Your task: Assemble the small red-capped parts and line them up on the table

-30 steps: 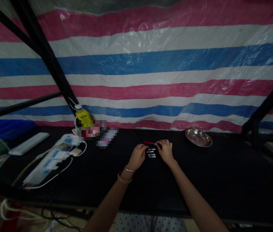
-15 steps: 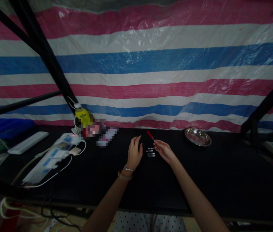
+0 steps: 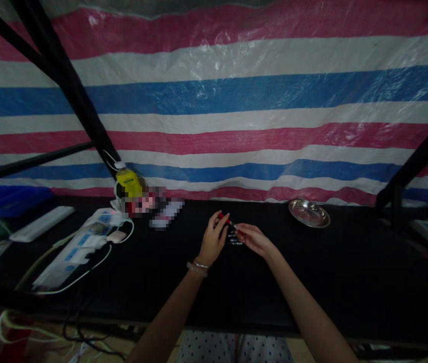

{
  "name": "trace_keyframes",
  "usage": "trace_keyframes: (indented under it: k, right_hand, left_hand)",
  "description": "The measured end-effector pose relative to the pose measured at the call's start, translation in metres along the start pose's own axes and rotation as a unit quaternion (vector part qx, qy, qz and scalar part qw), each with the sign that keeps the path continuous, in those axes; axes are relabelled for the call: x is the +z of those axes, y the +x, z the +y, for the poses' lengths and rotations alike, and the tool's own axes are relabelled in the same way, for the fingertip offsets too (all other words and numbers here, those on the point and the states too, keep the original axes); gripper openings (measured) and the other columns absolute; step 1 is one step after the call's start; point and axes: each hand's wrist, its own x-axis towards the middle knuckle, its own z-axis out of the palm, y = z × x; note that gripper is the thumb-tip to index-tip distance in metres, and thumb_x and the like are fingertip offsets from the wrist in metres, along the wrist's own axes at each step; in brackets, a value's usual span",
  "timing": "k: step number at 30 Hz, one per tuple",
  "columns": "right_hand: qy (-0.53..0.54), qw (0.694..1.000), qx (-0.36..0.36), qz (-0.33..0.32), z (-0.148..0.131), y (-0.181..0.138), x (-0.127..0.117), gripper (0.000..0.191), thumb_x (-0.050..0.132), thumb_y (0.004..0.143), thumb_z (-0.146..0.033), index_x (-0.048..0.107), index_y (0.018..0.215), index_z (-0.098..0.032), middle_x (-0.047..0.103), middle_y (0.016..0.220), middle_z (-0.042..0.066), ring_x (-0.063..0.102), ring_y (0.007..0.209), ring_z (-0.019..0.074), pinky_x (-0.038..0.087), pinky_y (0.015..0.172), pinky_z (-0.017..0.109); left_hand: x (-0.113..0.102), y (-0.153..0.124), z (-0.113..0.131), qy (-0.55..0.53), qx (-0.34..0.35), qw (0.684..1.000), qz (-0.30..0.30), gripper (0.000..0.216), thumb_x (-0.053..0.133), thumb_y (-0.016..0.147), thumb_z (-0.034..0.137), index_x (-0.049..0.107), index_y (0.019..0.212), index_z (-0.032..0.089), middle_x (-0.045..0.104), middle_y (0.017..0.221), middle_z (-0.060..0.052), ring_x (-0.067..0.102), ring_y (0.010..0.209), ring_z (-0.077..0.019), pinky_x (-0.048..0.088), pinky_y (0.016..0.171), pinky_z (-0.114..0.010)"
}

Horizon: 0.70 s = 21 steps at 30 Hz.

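Observation:
A slim red stick-like tool (image 3: 226, 219) with a dark and silvery middle slants between my hands; its exact kind I cannot make out. My left hand (image 3: 213, 239) closes its thumb and fingers round the far red end. The other end is pinched by the fingertips of my right hand (image 3: 252, 238), where a bit of red also shows. Just below the tool, several small shiny metal pieces (image 3: 235, 242) lie in a short stack of rows on the black tabletop (image 3: 259, 287), partly covered by the right fingers.
A round metal dish (image 3: 309, 214) stands at the right. To the left lie a white power strip (image 3: 73, 252) with cables, a long white bar (image 3: 42, 224) and a yellow bottle (image 3: 128, 181). Black frame posts flank the table, and a striped plastic sheet (image 3: 236, 96) hangs behind.
My left hand has closed on the red end of the tool, which earlier only my right hand held. The tool has tilted and shifted slightly left and down.

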Motion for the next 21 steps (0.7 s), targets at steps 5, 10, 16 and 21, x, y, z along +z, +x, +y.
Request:
trace_keyframes:
  k: [5,10,16,21]
  right_hand:
    - [-0.006,1.0,0.0,0.006,-0.0007,0.0012,-0.0022,0.026,0.08,0.059,-0.026,0.069,0.078,-0.014,0.066,0.065,0.001,0.054,0.053,0.0056,0.042,0.053,0.018]
    - [-0.011,1.0,-0.008,0.002,-0.0025,0.0007,-0.0041,0.026,0.079,0.06,-0.024,0.07,0.082,-0.015,0.066,0.069,0.001,0.054,0.054,0.0058,0.044,0.056,0.019]
    - [-0.017,1.0,-0.022,0.014,-0.0066,0.0001,-0.0074,0.026,0.079,0.058,-0.016,0.07,0.083,-0.016,0.068,0.074,0.002,0.058,0.062,0.0075,0.047,0.063,0.02]
    - [-0.014,0.999,-0.03,0.029,-0.0099,-0.0009,-0.0081,0.026,0.077,0.061,-0.022,0.07,0.085,-0.015,0.067,0.075,0.003,0.057,0.06,0.0083,0.047,0.062,0.023]
  left_hand:
    - [0.0047,-0.0016,-0.0054,-0.019,-0.014,0.998,0.051,0.025,0.048,0.089,0.021,0.056,0.112,0.023,0.042,0.123,-0.008,0.056,0.094,-0.0147,0.05,0.088,-0.035]
    - [0.0061,-0.0022,-0.007,-0.029,-0.025,0.998,0.049,0.021,0.047,0.089,0.022,0.058,0.107,0.022,0.046,0.114,-0.007,0.056,0.098,-0.0157,0.051,0.087,-0.034]
    - [0.0047,-0.002,-0.0074,-0.026,-0.063,0.997,0.046,0.02,0.047,0.089,0.023,0.058,0.106,0.02,0.046,0.113,-0.008,0.057,0.094,-0.0157,0.051,0.087,-0.035]
    - [0.0052,-0.0033,-0.0104,-0.039,-0.095,0.995,0.003,0.019,0.047,0.089,0.024,0.057,0.105,0.021,0.05,0.106,-0.006,0.058,0.086,-0.0143,0.052,0.081,-0.032]
